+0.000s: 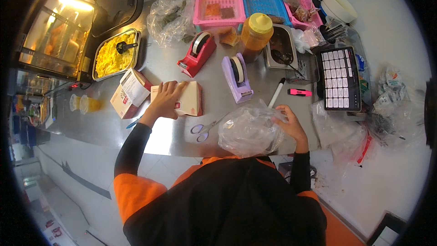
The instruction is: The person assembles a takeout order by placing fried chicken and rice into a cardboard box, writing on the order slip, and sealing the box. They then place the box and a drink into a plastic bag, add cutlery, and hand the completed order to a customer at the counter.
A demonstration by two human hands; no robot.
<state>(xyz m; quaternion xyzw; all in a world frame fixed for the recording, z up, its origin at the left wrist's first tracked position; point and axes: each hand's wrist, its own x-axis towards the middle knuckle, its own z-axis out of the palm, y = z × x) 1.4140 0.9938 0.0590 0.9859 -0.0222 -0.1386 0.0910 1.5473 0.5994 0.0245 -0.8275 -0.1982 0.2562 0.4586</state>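
Note:
My left hand (168, 99) lies over the top of a closed cardboard food box (192, 99), fingers spread across it; whether it grips the box is unclear. Beside it on the left stands a second food box (124, 97) with a printed paper slip on it. My right hand (290, 123) has its fingers at the right edge of a crumpled clear plastic bag (251, 130) near the counter's front edge. Scissors (203, 129) with purple handles lie between the closed box and the bag, their tips by the plastic. A white marker (276, 93) rests just behind the bag.
Red (197, 54) and purple (238, 78) tape dispensers stand behind, near a yellow-capped squeeze bottle (256, 36). Left are a tray of yellow food (116, 54) and cups of orange drink (89, 104). A pink highlighter (299, 92) and a tablet (340, 78) are right; baskets (220, 22) line the back.

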